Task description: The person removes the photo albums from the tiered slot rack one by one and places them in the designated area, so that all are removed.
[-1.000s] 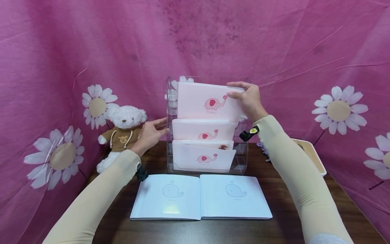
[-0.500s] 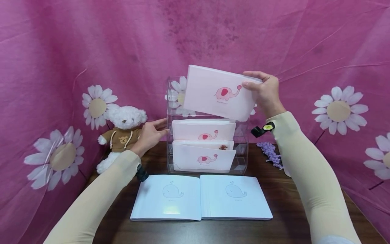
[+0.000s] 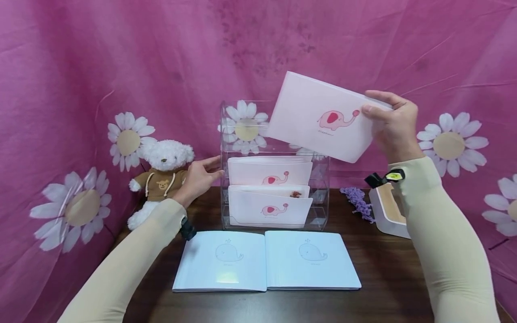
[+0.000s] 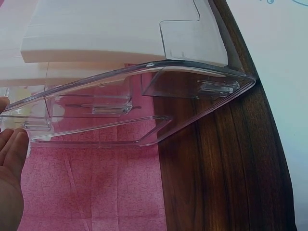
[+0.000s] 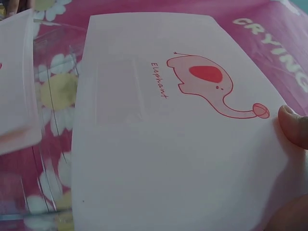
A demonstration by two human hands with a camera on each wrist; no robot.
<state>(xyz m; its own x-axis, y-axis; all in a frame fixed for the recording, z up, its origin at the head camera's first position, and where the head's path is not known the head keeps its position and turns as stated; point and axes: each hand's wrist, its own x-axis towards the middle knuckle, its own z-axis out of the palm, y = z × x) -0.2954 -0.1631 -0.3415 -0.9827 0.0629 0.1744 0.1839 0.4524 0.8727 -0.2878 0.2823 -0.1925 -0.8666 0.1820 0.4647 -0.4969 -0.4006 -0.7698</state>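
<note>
Pink curtain [image 3: 363, 45] printed with large white daisies hangs behind and beside a dark wood tabletop [image 3: 383, 269]. Clamped between the thumb and fingers of the person's right grip [image 3: 397, 125], a pink elephant booklet [image 3: 313, 96] extends leftward from it, right end dipping, in front of the upper right part of a clear tiered rack [image 3: 319, 217]; whether the two touch cannot be told. In the right wrist view the thumb lies on the cover near the elephant's ball, and the word "Elephant" reads beside the animal.

On the rack's left side, the left grip [image 3: 199, 177] rests against the wall, fingers extended. Just right of it, the middle tier holds a second elephant booklet [image 3: 250, 170]; lower, the bottom tier holds a third elephant booklet [image 3: 246, 208], its front cover leaning forward off a page with a small brown picture.

Below both grips, a left whale booklet [image 3: 222, 273] and a right whale booklet [image 3: 313, 276] lie flat, edge to edge. Left of the left grip sits a white teddy bear [image 3: 163, 179] in a brown hoodie. Below the right grip are a purple sprig [image 3: 358, 204] and, partly hidden by the sleeve, a white box [image 3: 385, 204] with a wood-toned top.
</note>
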